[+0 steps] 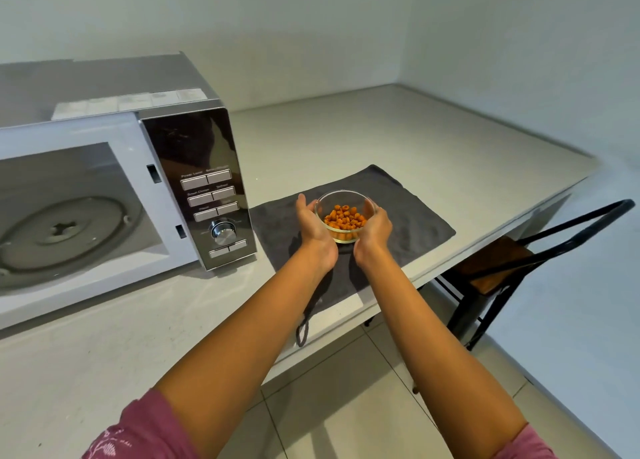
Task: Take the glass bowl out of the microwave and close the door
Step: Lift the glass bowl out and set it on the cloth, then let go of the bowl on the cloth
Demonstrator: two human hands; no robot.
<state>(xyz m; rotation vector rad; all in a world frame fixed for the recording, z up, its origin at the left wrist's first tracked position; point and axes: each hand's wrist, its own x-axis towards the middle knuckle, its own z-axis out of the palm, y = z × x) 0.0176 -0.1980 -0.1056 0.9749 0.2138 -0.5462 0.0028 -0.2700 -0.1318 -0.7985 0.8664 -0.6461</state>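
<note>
A small glass bowl (345, 213) filled with orange snack pieces sits over a dark grey cloth (412, 216) on the counter, right of the microwave. My left hand (311, 226) cups its left side and my right hand (375, 230) cups its right side. The silver microwave (194, 188) stands at the left with its cavity exposed; the round turntable (69, 233) inside carries nothing. The door itself is out of view.
The pale counter (381, 133) stretches back to the wall corner. A black metal chair with a wooden seat (498, 264) stands under the counter's right edge. The cloth's loop (302, 330) hangs over the front edge above the tiled floor.
</note>
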